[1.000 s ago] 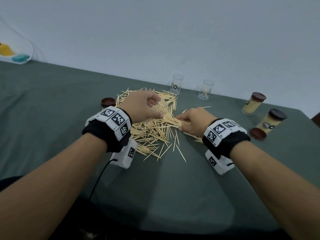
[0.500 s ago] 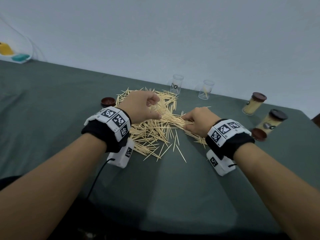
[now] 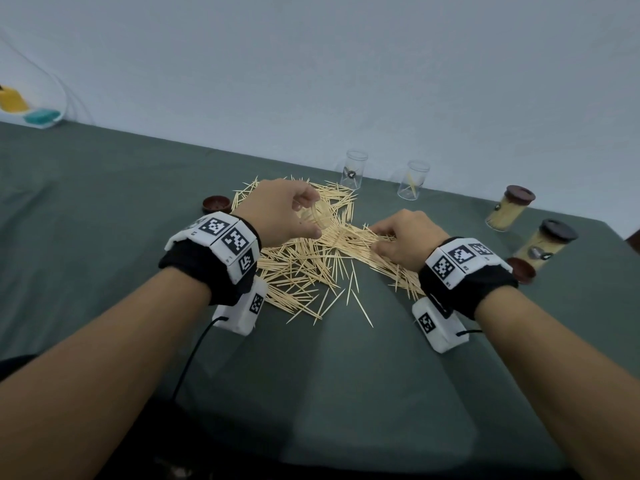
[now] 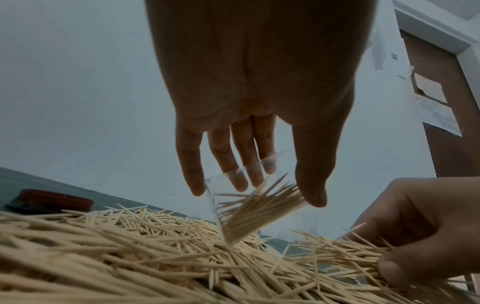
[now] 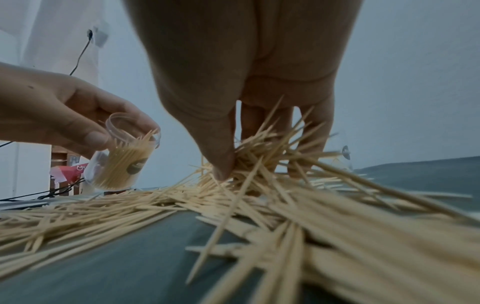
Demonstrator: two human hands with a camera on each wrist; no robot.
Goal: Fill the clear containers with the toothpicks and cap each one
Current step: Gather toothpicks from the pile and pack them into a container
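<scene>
A heap of wooden toothpicks [image 3: 311,261] lies on the green tablecloth. My left hand [image 3: 284,216] holds a clear container [image 5: 122,156] tilted over the heap, partly filled with toothpicks; the same container [image 4: 249,205] shows between thumb and fingers in the left wrist view. My right hand [image 3: 398,237] pinches a bunch of toothpicks [image 5: 262,152] at the heap's right side, thumb against fingertips. Two empty clear containers [image 3: 355,169] [image 3: 414,180] stand upright at the back. Two filled, capped containers [image 3: 510,207] [image 3: 545,242] stand at the right.
A brown cap [image 3: 216,203] lies left of the heap, another brown cap [image 3: 521,270] near my right wrist. The table's far edge meets a pale wall. A white object with yellow and teal parts [image 3: 31,109] sits at the far left.
My right hand has drawn a bunch of toothpicks together and lifted slightly. The left hand has raised and tilted the container a little; its fingers have spread.
</scene>
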